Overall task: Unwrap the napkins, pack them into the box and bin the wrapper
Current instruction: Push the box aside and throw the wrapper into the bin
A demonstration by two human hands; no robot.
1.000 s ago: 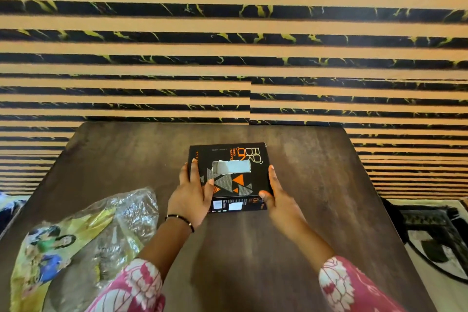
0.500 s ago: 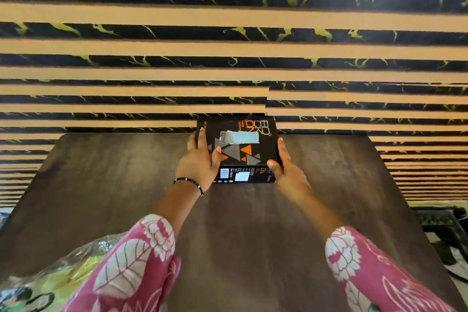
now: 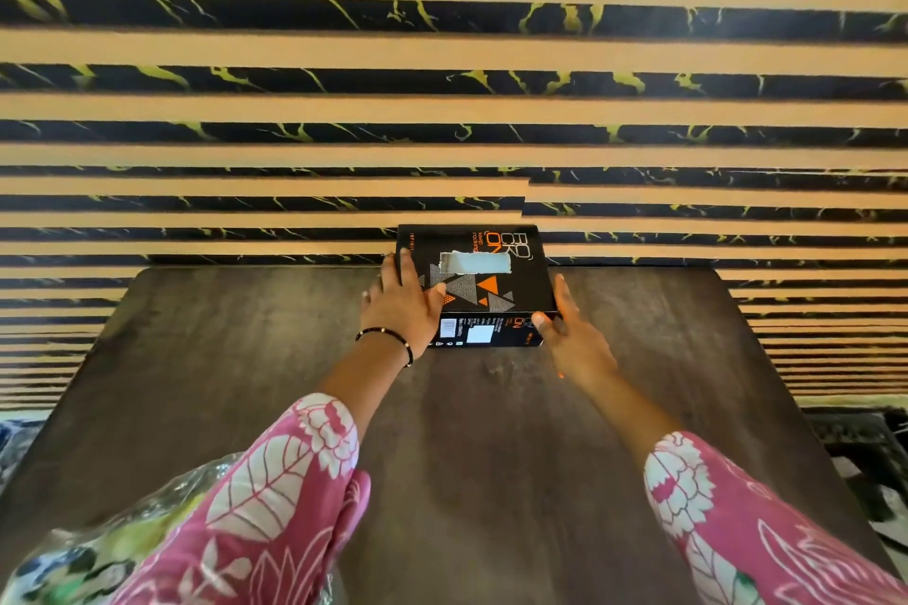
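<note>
- Black box [image 3: 496, 280] at desk [image 3: 491, 432] far edge; left hand [image 3: 403, 305] flat on its lid, fingers spread
- Right hand [image 3: 570, 334] open against box's right side
- Wrapper [image 3: 98, 550], seemingly crumpled, near-left corner

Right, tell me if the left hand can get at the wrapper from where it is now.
Probably yes. The left hand rests on the black box at the table's far edge; the wrapper lies near, under that sleeve, with nothing between, so drawing the arm back should do.
</note>
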